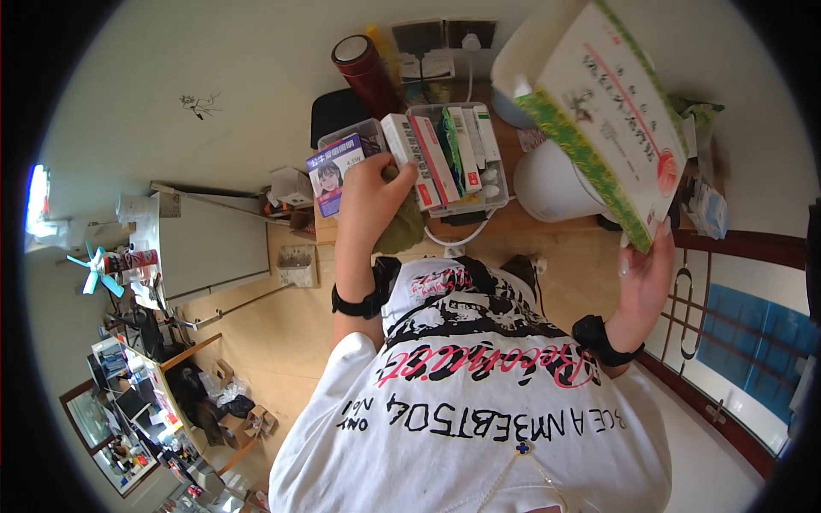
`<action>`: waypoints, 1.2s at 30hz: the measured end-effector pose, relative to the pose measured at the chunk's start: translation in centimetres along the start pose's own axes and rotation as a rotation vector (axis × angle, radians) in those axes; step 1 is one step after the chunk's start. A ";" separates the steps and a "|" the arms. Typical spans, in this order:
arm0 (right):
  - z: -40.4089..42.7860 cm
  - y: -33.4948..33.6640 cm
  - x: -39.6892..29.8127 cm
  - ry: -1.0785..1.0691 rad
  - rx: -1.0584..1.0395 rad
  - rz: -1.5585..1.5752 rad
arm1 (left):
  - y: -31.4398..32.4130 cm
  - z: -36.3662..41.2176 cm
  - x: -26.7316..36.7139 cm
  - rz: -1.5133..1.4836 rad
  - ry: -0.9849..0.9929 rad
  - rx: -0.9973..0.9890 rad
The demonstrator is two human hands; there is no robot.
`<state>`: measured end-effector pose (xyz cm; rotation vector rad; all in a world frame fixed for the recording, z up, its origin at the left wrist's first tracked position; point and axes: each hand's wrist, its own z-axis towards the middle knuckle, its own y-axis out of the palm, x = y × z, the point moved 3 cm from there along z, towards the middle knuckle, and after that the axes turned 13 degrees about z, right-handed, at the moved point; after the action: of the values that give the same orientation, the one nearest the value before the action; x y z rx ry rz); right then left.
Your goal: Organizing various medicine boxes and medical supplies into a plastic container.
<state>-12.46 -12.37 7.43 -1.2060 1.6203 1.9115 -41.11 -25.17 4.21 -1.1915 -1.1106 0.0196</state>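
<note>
My left hand (372,195) is over the right side of a blue and white light bulb box (333,173). Its thumb reaches toward a white and pink carton (417,160); its other fingertips are partly hidden, so a grip on the bulb box cannot be confirmed. Upright cartons and a green packet (452,144) fill a clear plastic bin (503,170). A smaller clear bin (349,128) lies partly behind the bulb box. Raised at the right, my right hand (644,253) holds a large flat white and green printed box (616,122) by its lower corner.
A dark red flask (365,70) stands behind the bins. Olive cloth (401,221) lies under my left wrist. A white rounded container (555,183) sits partly behind the large box, near a white cable (462,243). Wall sockets (471,38) are at the back; small boxes (292,186) are at the left.
</note>
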 end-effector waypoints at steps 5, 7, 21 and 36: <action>-0.6 -0.3 -0.3 0.002 0.037 -0.054 | 3.3 3.2 1.2 0.343 0.161 -0.034; -0.7 -0.1 -0.6 0.015 0.024 -0.080 | 5.5 4.3 1.1 0.401 0.191 -0.090; -2.2 -0.8 -0.4 0.059 -0.007 -0.044 | 6.5 3.0 1.0 0.557 0.106 -0.048; -0.7 2.2 10.1 0.487 -0.203 0.088 | 1.2 -3.2 -0.9 0.190 0.123 0.059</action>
<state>-19.59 -16.14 0.90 -1.8256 1.7598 1.9783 -38.79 -27.43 2.91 -1.2255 -0.8816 0.1225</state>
